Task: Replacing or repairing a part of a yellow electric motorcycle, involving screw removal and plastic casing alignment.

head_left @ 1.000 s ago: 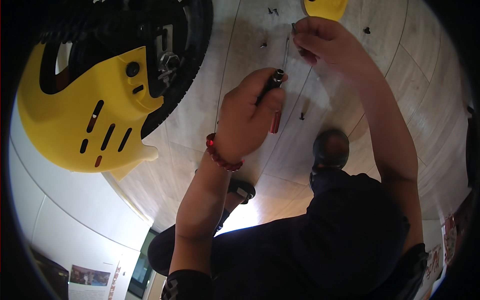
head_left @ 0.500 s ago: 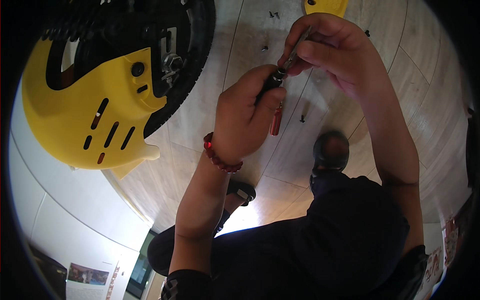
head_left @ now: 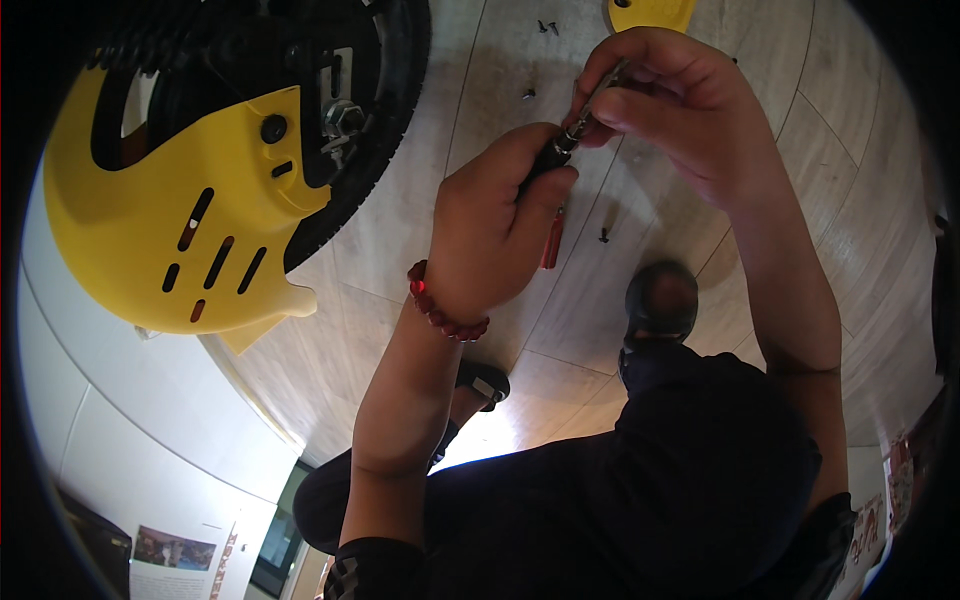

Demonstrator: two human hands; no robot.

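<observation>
My left hand [head_left: 495,215], with a red bead bracelet at the wrist, is closed round a black tool handle [head_left: 545,160] with a metal collar. My right hand [head_left: 670,120] pinches a slim metal piece [head_left: 600,98] at that collar, lined up with the handle; whether it is seated cannot be seen. A red-handled screwdriver [head_left: 552,245] is partly hidden under my left hand, seemingly on the floor. Small dark screws [head_left: 603,235] lie on the wood-look floor [head_left: 540,330] around both hands.
A black wheel [head_left: 395,120] with an axle nut and a yellow plastic cover [head_left: 140,260] fill the upper left. Another yellow part [head_left: 650,12] lies at the top edge. My feet [head_left: 662,300] are below the hands. A white panel [head_left: 120,420] runs along the lower left.
My right hand has come down and left to the handle's end, bringing the metal piece against it. My left hand has shifted slightly up, still holding the handle.
</observation>
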